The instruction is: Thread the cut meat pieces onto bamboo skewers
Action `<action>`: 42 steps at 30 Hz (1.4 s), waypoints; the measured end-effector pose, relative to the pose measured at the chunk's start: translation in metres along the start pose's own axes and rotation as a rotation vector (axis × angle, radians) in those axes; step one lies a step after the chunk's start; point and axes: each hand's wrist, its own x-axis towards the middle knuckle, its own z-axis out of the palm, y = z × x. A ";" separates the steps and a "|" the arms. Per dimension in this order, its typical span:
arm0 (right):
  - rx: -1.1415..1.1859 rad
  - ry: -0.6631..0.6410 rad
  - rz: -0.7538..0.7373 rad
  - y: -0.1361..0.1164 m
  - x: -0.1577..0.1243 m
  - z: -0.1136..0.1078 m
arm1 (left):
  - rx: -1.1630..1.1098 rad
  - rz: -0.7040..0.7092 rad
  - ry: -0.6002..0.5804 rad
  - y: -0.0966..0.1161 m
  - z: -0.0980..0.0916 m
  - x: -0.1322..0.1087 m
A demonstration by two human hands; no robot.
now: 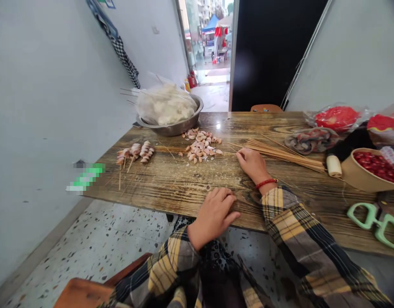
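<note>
My left hand (215,215) rests palm down at the front edge of the wooden table (171,184), its fingers apart and nothing in it. Beyond it, my right hand (252,164), with a red bracelet at the wrist, lies at the tips of a bundle of thin wooden sticks (287,156). Its fingers are bent together, and whether they pinch a stick is too small to tell. A loose heap of garlic cloves (201,145) is spread left of that hand. Farther left lie several skewers threaded with cloves (135,152).
A metal bowl (174,128) with a plastic bag stands at the back left. On the right are a grey cloth (312,139), red plastic packages (338,118), a paper tub of red fruit (360,173), a pale roll (333,166) and green-handled scissors (380,221).
</note>
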 end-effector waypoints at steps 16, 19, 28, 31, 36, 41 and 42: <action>0.092 0.039 -0.155 -0.014 -0.005 0.005 | -0.421 -0.178 0.044 -0.041 -0.036 0.015; 0.165 0.099 -0.198 -0.019 -0.006 0.004 | -0.752 -0.340 0.182 -0.065 -0.042 0.051; 0.220 0.023 -0.329 -0.024 -0.012 0.006 | -1.324 -0.382 0.130 -0.088 -0.006 0.108; 0.265 0.003 -0.357 -0.025 -0.013 0.007 | -1.401 -0.387 0.092 -0.090 -0.006 0.104; 0.350 0.009 -0.386 -0.031 -0.015 0.006 | -1.456 -0.397 0.108 -0.093 -0.011 0.100; 0.381 0.025 -0.335 -0.031 -0.013 0.003 | -1.494 -0.399 0.098 -0.094 -0.015 0.101; 0.372 0.031 -0.324 -0.030 -0.012 0.003 | -1.508 -0.406 0.097 -0.095 -0.015 0.101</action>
